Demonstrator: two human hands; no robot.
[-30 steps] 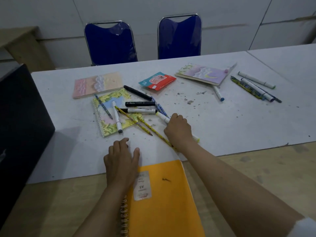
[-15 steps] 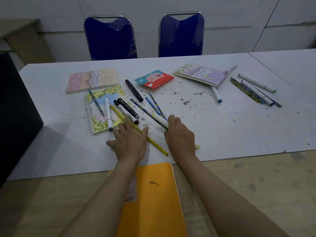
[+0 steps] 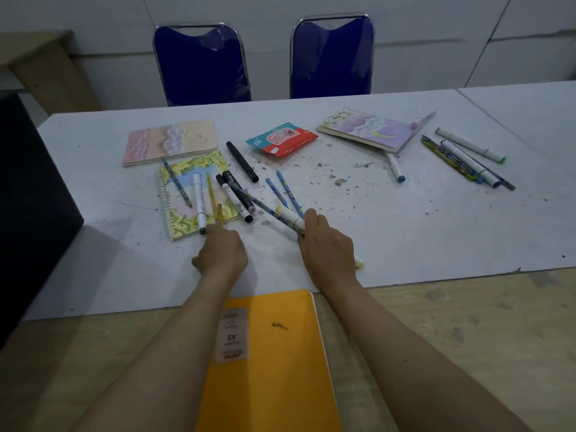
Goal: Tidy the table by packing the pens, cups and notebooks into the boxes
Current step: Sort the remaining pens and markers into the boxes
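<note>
Barely begun: right hand [image 3: 325,244] grips a pen bundle [image 3: 288,218] near the table's [image 3: 436,232] front edge; left hand [image 3: 223,254] curls around yellow pencils [image 3: 218,210]. Notebooks [image 3: 170,141] lie unpacked; no cups visible.

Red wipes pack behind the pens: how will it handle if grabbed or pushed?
The wipes pack looks like a soft film pouch, so it will probably flex under a grip rather than stay stiff. It lies flat on the table, so it should slide, not roll. The glossy wrap may be slippery.
</note>
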